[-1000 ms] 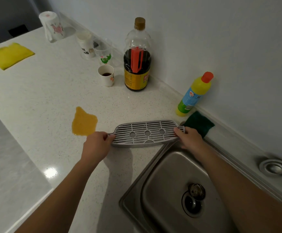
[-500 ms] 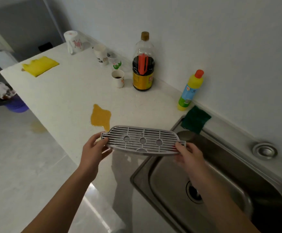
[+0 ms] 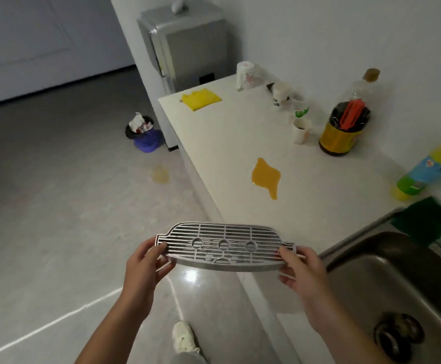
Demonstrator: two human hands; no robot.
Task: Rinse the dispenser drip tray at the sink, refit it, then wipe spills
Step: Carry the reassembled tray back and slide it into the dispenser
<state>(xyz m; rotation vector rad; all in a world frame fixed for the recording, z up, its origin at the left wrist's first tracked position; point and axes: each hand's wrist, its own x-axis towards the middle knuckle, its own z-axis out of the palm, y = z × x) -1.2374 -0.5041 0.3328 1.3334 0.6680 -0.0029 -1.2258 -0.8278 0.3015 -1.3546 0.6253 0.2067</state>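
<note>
So: left hand [image 3: 145, 269] and right hand [image 3: 299, 269] each pinch an end of the silver slotted metal drip tray [image 3: 224, 246], held level at lower centre, off the white speckled counter's [image 3: 319, 195] front edge, above open grey floor [image 3: 56, 219], left of the steel sink [image 3: 398, 274].

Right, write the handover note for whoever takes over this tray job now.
Left hand: gripping the drip tray's left end.
Right hand: gripping its right end.
Tray is held level in the air, off the counter edge, left of the sink.
Rinse done: cannot tell.
Left: refit the tray, wipe the orange spill on the counter and the floor puddle. Yellow cloth lies at the far end.
</note>
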